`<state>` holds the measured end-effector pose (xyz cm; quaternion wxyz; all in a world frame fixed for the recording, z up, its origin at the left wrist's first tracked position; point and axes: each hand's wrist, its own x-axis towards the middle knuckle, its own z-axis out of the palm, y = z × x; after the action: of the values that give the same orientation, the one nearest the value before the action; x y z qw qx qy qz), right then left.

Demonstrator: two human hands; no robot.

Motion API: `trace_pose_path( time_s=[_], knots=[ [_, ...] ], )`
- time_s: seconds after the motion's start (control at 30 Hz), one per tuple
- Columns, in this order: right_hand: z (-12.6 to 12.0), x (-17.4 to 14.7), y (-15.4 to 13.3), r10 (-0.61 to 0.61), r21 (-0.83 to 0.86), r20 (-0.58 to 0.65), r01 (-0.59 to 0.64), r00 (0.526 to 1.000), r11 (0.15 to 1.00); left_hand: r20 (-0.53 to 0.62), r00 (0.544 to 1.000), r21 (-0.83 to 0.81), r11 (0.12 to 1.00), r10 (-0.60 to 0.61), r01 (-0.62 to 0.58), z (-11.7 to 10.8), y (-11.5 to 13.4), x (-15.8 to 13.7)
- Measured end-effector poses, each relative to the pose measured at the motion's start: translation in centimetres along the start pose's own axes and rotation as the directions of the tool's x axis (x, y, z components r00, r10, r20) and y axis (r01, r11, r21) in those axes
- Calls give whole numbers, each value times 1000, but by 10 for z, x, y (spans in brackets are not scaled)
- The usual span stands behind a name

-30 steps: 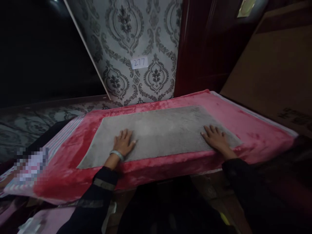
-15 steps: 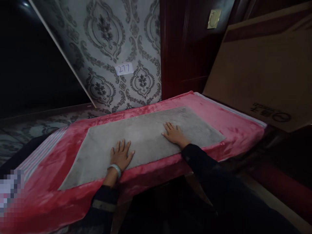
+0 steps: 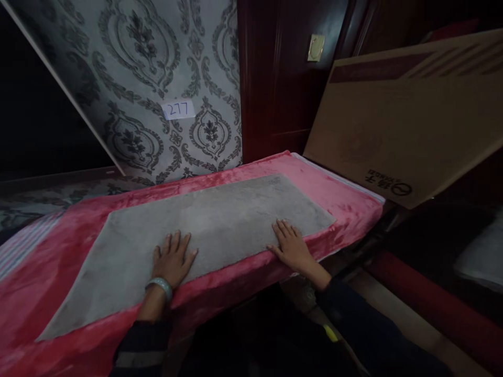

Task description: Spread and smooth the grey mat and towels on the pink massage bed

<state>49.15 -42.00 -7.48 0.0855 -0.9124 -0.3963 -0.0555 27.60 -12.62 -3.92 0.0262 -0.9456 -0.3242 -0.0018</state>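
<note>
A grey rectangular cloth (image 3: 220,214) lies spread flat over a pink plush cover (image 3: 314,193). My left hand (image 3: 172,260) rests palm down on the cloth's near part, left of its middle, with the fingers spread. A pale band circles that wrist. Towards the right end, my right hand (image 3: 290,245) lies over the cloth's near edge, its fingertips on the grey fabric and its thumb apart. Nothing is held in either hand.
A large cardboard box (image 3: 401,120) leans beyond the right end. Patterned wallpaper with a paper label (image 3: 178,109) marked 277 rises behind. A dark screen-like panel (image 3: 39,99) stands at the left. Striped fabric (image 3: 23,243) shows at the left end.
My right hand has slid back towards the near edge of the cloth. My left hand stays on nearly the same spot. The view has shifted to the right.
</note>
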Motion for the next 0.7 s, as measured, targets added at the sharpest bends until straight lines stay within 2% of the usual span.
trace_pose_path(
  time_s=[0.1,0.2,0.27,0.37,0.43,0.57,0.7],
  knots=[
    [-21,8,9,-41,56,24,40,999,998,-13,1000,-11,1000,8,-8,2,-1,1],
    [-46,43,12,-43,70,-17,44,999,997,-12,1000,-16,1000,6,-6,0,-1,1],
    [-52,71,14,5,32,-46,-4,999,999,2,1000,-10,1000,-2,2,-1,0,0],
    [-42,103,21,99,-27,19,-99,995,995,11,1000,5,1000,-9,9,-3,0,-1],
    [-27,111,28,132,-54,69,-128,989,990,6,1000,12,1000,-7,7,-2,-1,0],
    [-8,107,40,143,-65,84,-138,986,988,6,1000,34,999,6,-6,2,-4,2],
    [-8,88,49,138,-64,78,-133,987,989,-10,1000,28,999,17,-16,5,-6,3]
  ],
)
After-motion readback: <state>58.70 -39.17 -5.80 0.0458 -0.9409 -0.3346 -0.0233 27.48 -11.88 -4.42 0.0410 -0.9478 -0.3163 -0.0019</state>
